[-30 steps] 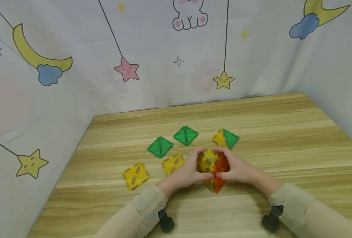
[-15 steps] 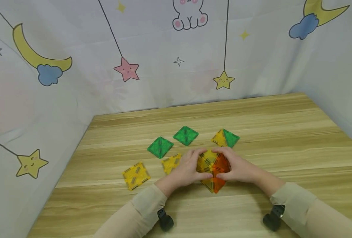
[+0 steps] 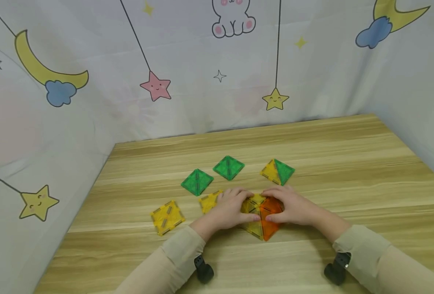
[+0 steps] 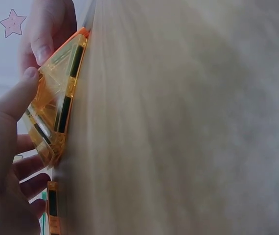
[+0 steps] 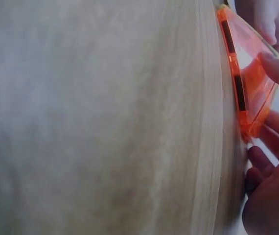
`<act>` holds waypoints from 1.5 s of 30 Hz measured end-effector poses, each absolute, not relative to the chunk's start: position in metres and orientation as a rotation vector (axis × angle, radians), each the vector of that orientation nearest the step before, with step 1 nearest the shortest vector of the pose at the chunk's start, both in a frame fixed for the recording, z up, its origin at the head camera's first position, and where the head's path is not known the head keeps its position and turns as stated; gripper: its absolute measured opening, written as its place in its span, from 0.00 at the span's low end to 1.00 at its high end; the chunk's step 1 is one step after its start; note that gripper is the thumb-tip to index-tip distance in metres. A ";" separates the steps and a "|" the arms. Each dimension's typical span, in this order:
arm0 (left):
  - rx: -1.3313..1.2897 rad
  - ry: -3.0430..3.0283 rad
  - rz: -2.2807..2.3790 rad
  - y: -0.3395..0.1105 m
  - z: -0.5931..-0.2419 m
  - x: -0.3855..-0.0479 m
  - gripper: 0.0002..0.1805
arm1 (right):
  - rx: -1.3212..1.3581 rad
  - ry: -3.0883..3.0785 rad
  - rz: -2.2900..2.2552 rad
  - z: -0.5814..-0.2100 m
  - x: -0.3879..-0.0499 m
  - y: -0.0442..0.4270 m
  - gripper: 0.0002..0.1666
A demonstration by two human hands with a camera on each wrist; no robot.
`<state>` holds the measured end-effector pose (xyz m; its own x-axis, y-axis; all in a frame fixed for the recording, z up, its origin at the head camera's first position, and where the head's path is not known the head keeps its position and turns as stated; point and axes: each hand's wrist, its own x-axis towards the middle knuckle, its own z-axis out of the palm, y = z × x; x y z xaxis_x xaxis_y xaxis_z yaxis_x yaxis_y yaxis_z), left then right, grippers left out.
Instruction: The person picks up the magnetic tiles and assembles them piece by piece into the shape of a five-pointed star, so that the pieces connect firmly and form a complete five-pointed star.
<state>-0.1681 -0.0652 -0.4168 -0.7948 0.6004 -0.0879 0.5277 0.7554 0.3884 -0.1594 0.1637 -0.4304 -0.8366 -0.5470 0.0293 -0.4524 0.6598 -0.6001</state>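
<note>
A small pyramid of translucent magnetic tiles (image 3: 267,228), yellow on its left side and orange on its right, stands low on the table. My left hand (image 3: 230,209) holds its yellow side, the thumb near the top and the fingers around the far side. From the right, my right hand (image 3: 296,207) holds the orange side the same way. In the left wrist view the left thumb touches the yellow tile (image 4: 71,73), whose lower edge is at the tabletop. The right wrist view has the right thumb on the orange tile (image 5: 249,73). Fingers partly hide the pyramid's far side.
Left of the hands lies a yellow tile square (image 3: 167,217); a second yellow square (image 3: 209,201) is partly behind the left hand. Two green diamonds (image 3: 197,182) and a yellow-green diamond (image 3: 277,171) lie farther back. A printed curtain (image 3: 195,110) borders the wooden table (image 3: 129,261).
The tile structure has sunk from a taller, raised shape to a lower pyramid. Both hands have come down slightly with it, still holding its sides. The other tiles stay where they were.
</note>
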 end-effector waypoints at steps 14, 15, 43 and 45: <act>0.973 2.719 0.487 -0.071 -0.414 -0.169 0.35 | -0.927 2.679 -0.904 -0.432 -0.161 0.171 0.40; 0.977 2.716 0.485 -0.072 -0.414 -0.169 0.35 | -0.930 2.674 -0.904 -0.432 -0.161 0.172 0.40; 0.791 2.724 0.515 -0.076 -0.401 -0.218 0.37 | -0.710 2.914 -0.567 -0.417 -0.222 0.198 0.39; 0.777 2.734 0.493 -0.073 -0.401 -0.220 0.38 | -0.737 2.884 -0.596 -0.418 -0.223 0.193 0.41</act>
